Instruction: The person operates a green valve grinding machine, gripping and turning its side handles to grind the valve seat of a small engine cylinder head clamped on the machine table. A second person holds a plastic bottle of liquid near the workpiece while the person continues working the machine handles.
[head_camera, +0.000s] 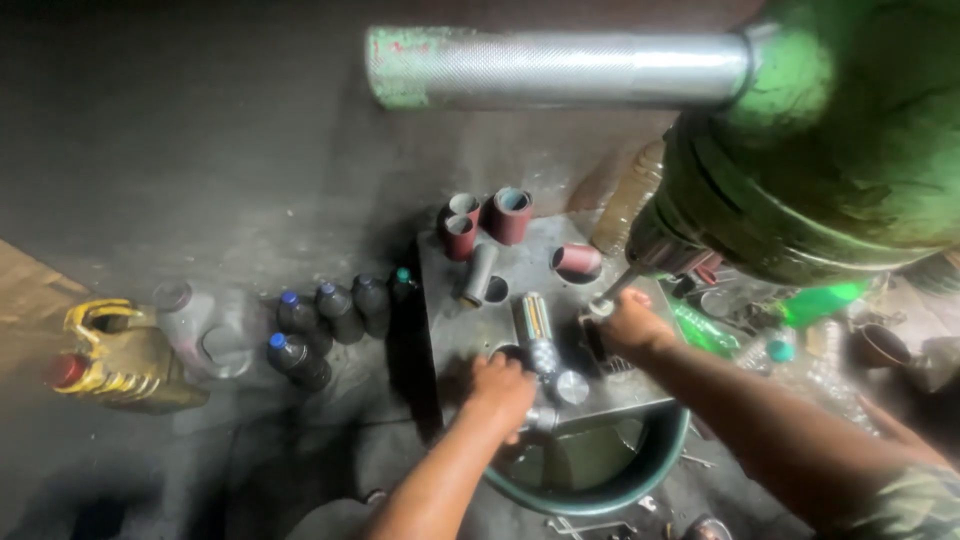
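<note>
Far to the left of the grey metal surface (520, 265), a yellow jug with a red cap (118, 360) lay on the dark floor (200, 150). Nearer the surface, just off its left edge, stood a cluster of dark bottles (330, 325), most with blue caps and one with a green cap. At the back of the surface sat several dark red cylindrical sleeves (495, 215), some upright with open ends showing, and another red sleeve (577, 260) lay tipped to their right. A grey tube (480, 272) lay near the middle of the surface beside a round hole. The left hand (500, 392) rested at the front edge of the surface, its fingers curled over a metal part; whether they gripped it could not be told. Just right of that hand lay a shiny cylindrical metal piece (538, 330) with a round knob (572, 387) in front of it. Below the surface's front edge sat a green basin (665, 465). The right hand (632, 322) was at the right side of the surface, its fingers closed around a small metal tool (612, 296) beneath the spindle of a large green drill press (830, 150). A knurled steel handle (560, 68) jutted left from that machine, above the surface. Right of the surface lay green plastic bottles (820, 300).
</note>
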